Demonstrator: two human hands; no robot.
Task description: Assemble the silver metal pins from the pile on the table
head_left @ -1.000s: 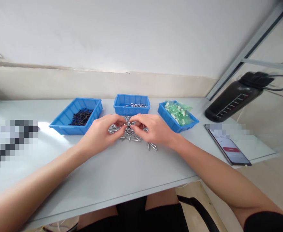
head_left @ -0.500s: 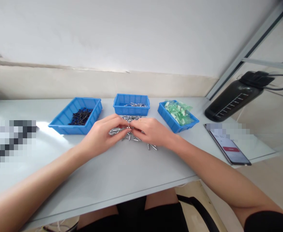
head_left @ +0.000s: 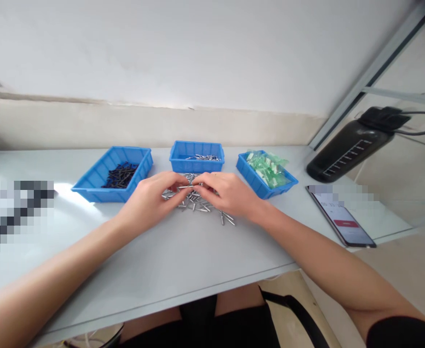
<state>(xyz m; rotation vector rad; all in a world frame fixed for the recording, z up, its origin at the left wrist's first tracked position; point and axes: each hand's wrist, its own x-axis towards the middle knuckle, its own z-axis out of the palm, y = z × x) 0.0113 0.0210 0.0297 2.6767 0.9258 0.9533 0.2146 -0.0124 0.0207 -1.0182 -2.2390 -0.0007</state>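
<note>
My left hand [head_left: 156,194] is curled over a loose pile of silver metal pins [head_left: 194,203], thumb and forefinger bent toward each other. A thin silver metal pin [head_left: 185,187] lies level between its fingertips. My right hand [head_left: 227,193] meets it from the other side and pinches the right end of that pin. Both hands' fingertips almost touch above the pile. Some of the pile is hidden beneath the fingers, and a few pins lie apart near my right wrist.
Behind the pile, a blue bin [head_left: 197,164] contains more silver pins. The left blue bin [head_left: 89,193] contains dark screws; green plastic packets [head_left: 268,169] fill the right bin [head_left: 254,179]. A black bottle [head_left: 350,145] and a phone [head_left: 341,217] are at the right.
My fingertips have shifted slightly left and parted a little. A silver pin now shows lengthwise between them, where earlier only small metal ends were visible.
</note>
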